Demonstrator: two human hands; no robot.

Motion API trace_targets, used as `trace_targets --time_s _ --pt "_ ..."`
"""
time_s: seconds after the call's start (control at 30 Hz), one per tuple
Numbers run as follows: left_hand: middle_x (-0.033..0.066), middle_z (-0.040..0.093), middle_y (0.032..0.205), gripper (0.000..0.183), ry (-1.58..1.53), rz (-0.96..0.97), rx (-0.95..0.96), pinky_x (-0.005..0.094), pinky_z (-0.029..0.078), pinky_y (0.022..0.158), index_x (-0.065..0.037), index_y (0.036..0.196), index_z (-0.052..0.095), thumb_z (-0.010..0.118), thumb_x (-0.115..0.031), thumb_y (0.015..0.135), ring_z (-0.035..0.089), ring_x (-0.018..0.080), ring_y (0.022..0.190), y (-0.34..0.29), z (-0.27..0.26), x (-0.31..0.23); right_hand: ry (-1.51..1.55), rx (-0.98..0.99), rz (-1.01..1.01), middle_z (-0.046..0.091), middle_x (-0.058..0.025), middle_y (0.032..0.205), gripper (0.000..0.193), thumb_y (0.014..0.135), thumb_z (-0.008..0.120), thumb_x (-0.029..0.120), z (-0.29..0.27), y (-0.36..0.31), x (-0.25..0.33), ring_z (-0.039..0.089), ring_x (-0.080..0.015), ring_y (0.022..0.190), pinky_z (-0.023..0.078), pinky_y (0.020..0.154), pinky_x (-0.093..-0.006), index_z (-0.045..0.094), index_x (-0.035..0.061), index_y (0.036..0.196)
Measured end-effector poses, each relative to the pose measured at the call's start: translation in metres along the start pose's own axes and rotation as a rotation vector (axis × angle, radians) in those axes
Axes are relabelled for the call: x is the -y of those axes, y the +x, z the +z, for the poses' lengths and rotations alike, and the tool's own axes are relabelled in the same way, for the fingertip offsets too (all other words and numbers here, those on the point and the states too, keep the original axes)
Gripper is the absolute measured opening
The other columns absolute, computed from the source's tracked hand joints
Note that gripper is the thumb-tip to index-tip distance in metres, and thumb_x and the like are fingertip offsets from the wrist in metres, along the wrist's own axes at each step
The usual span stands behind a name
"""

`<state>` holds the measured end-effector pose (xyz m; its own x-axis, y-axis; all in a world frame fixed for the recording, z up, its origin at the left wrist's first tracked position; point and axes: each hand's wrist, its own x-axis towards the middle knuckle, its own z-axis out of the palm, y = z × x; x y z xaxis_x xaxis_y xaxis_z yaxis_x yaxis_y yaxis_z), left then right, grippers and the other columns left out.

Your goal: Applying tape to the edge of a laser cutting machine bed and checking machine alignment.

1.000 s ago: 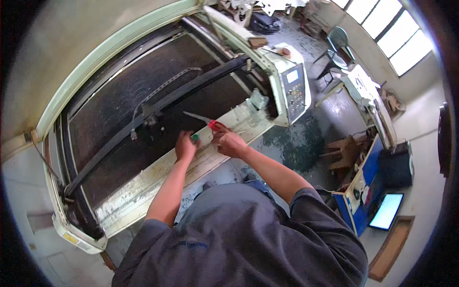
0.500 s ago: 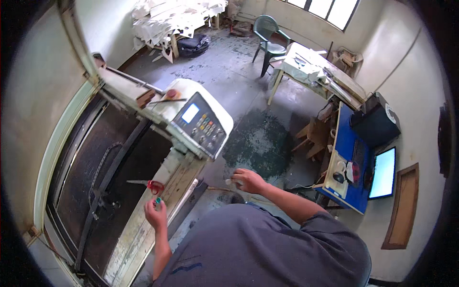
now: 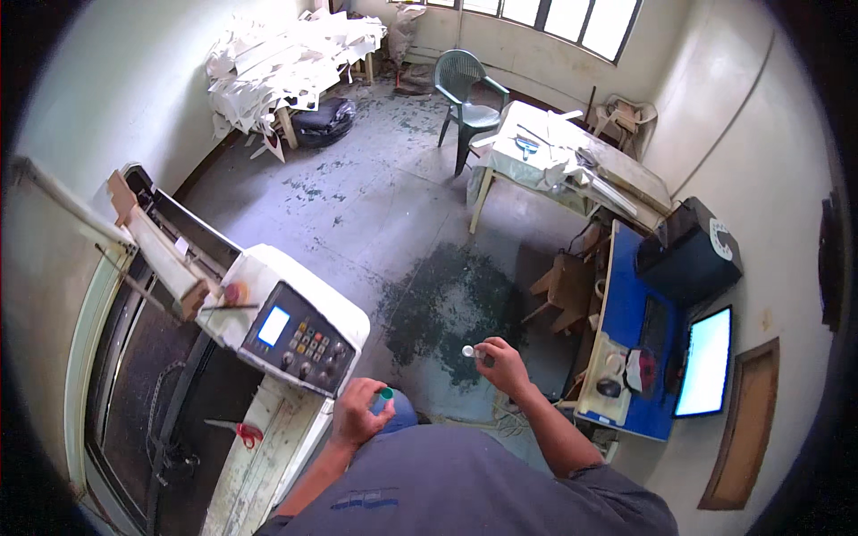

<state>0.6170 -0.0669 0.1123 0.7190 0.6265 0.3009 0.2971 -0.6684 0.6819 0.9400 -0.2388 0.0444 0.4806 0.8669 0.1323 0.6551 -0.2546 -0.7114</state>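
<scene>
My left hand (image 3: 357, 420) is closed around a small green cap (image 3: 386, 393), in front of my body beside the corner of the machine's control box. Farther right, my right hand (image 3: 505, 364) pinches a small whitish, round-ended piece (image 3: 469, 352) above the floor; its full shape is hidden by my fingers. The two hands are apart. A pair of scissors (image 3: 248, 435) with red handles lies on the worn machine ledge (image 3: 273, 420), left of my left hand, its blades pointing left.
The white machine with a keypad panel (image 3: 302, 339) stands at left. On the right, a blue desk (image 3: 617, 286) bears a monitor (image 3: 704, 362), a mouse (image 3: 609, 387) and a black box (image 3: 693, 250). Beyond are a green chair (image 3: 460, 85), a cluttered table (image 3: 509, 134) and piled white scraps (image 3: 286, 67).
The view has swung, so the machine sits farther left. My left hand has come away from beside the scissors toward my body with the green cap. My right hand still holds the whitish piece.
</scene>
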Motion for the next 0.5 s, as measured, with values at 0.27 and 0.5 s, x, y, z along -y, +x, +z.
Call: trace_targets --time_s 0.27,0.5 --pt "0.0101 0.07 0.097 0.025 -0.019 -0.006 0.063 0.0398 0.057 0.072 -0.006 0.099 0.072 0.085 -0.017 0.08 0.068 0.0296 0.089 0.178 0.025 0.031 0.029 -0.047 -0.047 0.073 -0.0138 0.113 0.033 0.083 0.08 0.004 -0.017 0.168 -0.026 0.075 -0.034 0.101 0.062 0.087 -0.0394 0.076 0.006 0.116" --pt "0.0065 0.069 0.095 0.026 -0.14 -0.256 -0.004 0.0387 0.057 0.072 -0.008 0.098 0.073 0.086 -0.022 0.081 0.068 0.0257 0.089 0.358 0.041 0.07 -0.029 -0.076 -0.112 0.073 -0.0142 0.111 0.031 0.083 0.081 0.003 -0.043 0.358 -0.063 0.076 -0.0323 0.096 0.062 0.085 -0.0388 0.076 0.0036 0.113"
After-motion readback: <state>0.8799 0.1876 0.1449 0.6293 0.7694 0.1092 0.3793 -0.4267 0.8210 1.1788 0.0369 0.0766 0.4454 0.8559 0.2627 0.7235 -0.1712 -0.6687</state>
